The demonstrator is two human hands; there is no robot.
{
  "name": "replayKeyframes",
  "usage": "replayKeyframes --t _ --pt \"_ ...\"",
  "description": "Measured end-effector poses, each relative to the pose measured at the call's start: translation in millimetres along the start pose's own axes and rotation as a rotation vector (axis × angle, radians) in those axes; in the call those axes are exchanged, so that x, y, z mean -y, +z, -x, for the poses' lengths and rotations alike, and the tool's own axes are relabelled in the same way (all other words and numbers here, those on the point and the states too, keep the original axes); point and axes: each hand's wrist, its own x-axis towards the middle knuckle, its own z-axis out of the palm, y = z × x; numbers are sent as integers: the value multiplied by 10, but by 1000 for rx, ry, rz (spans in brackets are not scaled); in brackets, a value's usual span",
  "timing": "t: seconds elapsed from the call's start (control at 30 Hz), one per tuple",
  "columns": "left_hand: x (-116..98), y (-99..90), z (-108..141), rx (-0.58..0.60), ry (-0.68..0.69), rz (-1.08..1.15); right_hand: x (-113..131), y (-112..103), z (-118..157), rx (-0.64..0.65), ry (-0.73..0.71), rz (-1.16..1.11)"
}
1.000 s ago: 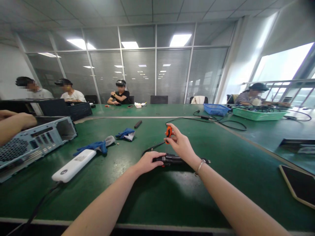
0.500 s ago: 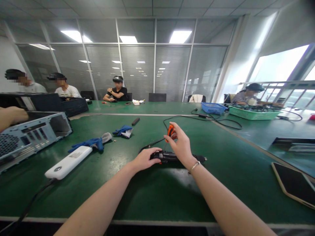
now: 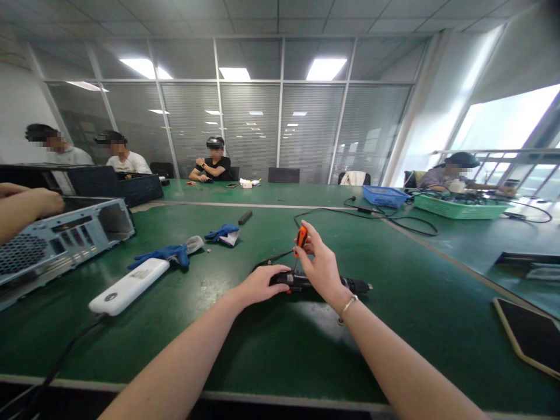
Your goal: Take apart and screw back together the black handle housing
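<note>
A black corded electric screwdriver (image 3: 356,286) lies sideways on the green table, its metal tip pointing right. My left hand (image 3: 261,284) is closed around its left end, thumb in front and fingers over the top. In my right hand (image 3: 321,262) is a small orange-and-black screwdriver (image 3: 301,238), pinched upright by the handle. Its thin shaft points down to the top of the electric screwdriver's body; whether the tip touches is hard to make out. My right wrist partly hides the middle of the black body.
To the left are a white power strip (image 3: 129,287), blue gloves (image 3: 172,255) and a metal computer case (image 3: 87,233) with another person's hand on it. A phone (image 3: 531,332) lies at right. Behind are a black cable (image 3: 409,226), a blue basket (image 3: 385,197) and a green basket (image 3: 464,208).
The whole view has shifted slightly, so things appear a little further right. Both hands keep their holds on the electric screwdriver and the small screwdriver.
</note>
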Motion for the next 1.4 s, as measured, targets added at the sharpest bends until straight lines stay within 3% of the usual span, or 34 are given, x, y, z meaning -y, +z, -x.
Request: replayKeyframes --t 0.23,0.4,0.6,0.8,1.03,1.2,1.4 --pt "-9 -38 23 11 19 18 -17 8 25 -56 -52 86" --pt "12 -37 28 16 -2 52 3 28 46 17 -33 0" --pt "29 -36 31 19 -7 70 60 -8 18 -7 -83 137" --pt "25 -37 27 31 -27 69 31 8 31 4 -51 16" --pt "4 -48 23 40 -31 46 11 9 22 -52 -93 121" --pt "33 -34 29 27 -26 30 19 27 48 -18 -104 3" --pt "15 -46 32 35 -22 26 88 0 82 -170 -212 -60"
